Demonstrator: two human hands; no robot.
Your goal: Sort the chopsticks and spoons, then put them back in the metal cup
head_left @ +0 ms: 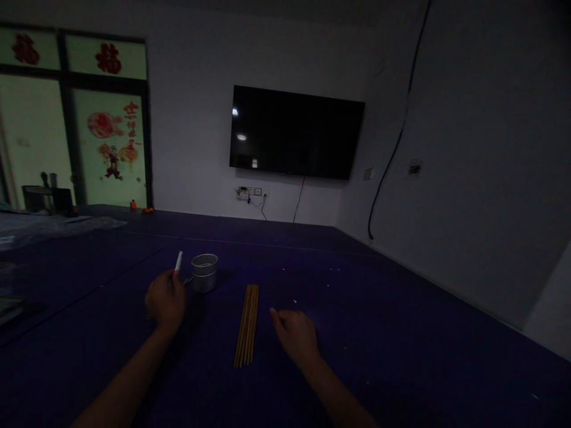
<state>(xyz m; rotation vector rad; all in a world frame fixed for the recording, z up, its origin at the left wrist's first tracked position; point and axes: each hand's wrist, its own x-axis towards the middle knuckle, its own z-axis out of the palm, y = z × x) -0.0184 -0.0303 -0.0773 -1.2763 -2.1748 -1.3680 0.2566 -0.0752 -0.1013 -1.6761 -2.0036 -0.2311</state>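
Observation:
My left hand (166, 302) is closed around a slim white stick-like object (179, 261), whose upper end pokes up past the fingers; its exact kind is unclear in the dim light. Just right of that hand, a silvery metal cup (204, 274) stands upright on the purple table. A thin dark piece shows between the hand and the cup, too dim to name. Several brown wooden chopsticks (246, 326) lie side by side between my hands. To their right, apart from them, my right hand (296, 336) rests loosely curled with the thumb held away, nothing visible in it.
Small white bits (295, 301) are scattered on the purple tabletop (401, 333). Clear plastic sheeting (66, 230) and a dark box (48, 199) are at the far left, with small orange objects (147, 210) nearby. A television (297, 134) hangs on the wall beyond.

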